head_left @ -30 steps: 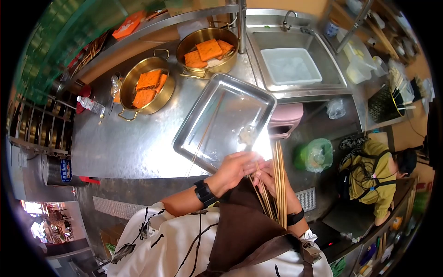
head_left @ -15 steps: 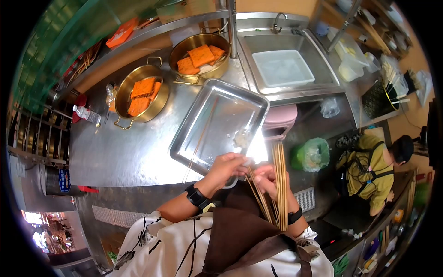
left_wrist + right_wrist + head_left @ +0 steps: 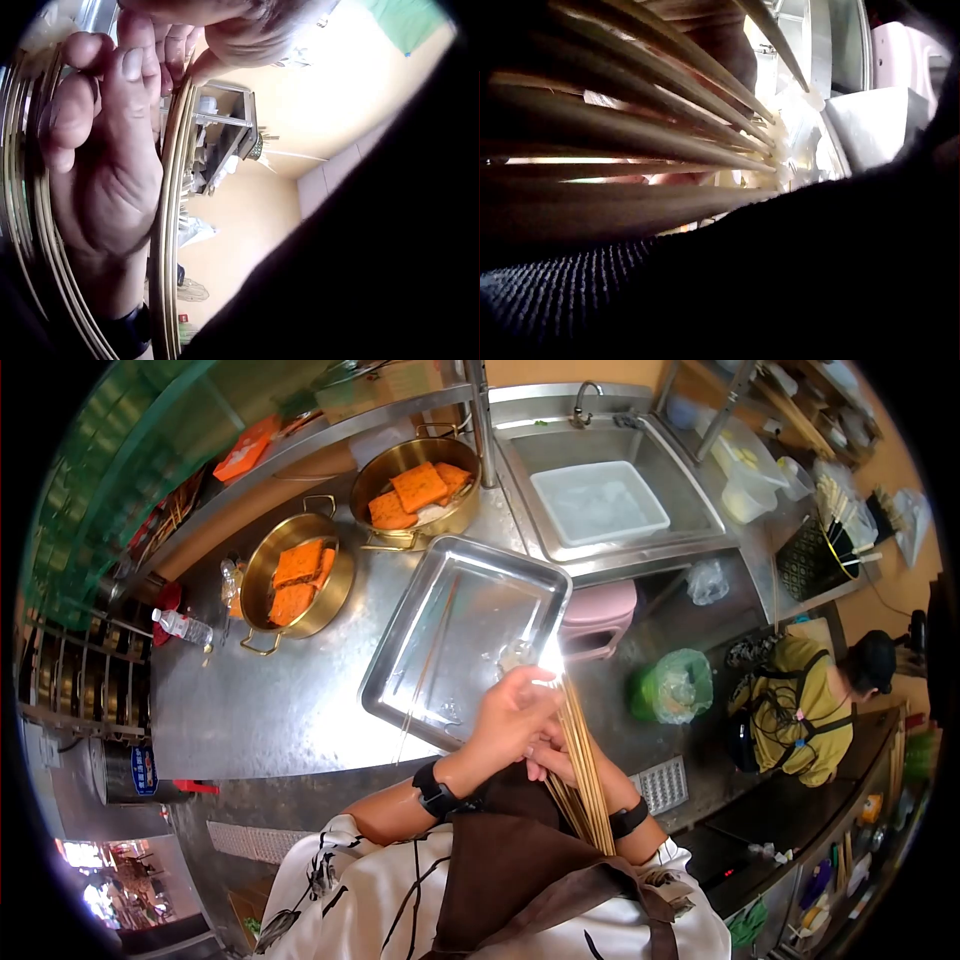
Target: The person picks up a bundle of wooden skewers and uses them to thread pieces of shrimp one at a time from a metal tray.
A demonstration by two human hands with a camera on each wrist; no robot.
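In the head view my right hand (image 3: pixel 553 758) holds a bundle of thin wooden skewers (image 3: pixel 590 780), some passing between its fingers. My left hand (image 3: pixel 512 718) is bent over their upper ends, its fingertips right at the skewers. The left wrist view shows skewers (image 3: pixel 171 202) on both sides of the right hand's thumb, with the left hand (image 3: pixel 259 34) at the top end. Pale, translucent pieces (image 3: pixel 780 154) sit on the skewer tips in the right wrist view. Beyond the hands lies a metal tray (image 3: pixel 410 610) holding a pale lump (image 3: pixel 516 655) and thin skewers (image 3: pixel 430 650).
Two brass pots (image 3: pixel 340 585) with orange blocks stand on the steel counter (image 3: pixel 220 710). A sink (image 3: pixel 690 490) holds a white basin (image 3: pixel 600 500). Below are a pink stool (image 3: pixel 600 615) and a green lined bin (image 3: pixel 672 685). Another person (image 3: pixel 800 700) is at the right.
The left hand has moved right and over the upper part of the skewer bundle, closer to the right hand. The bundle now leans more to the left at its top.
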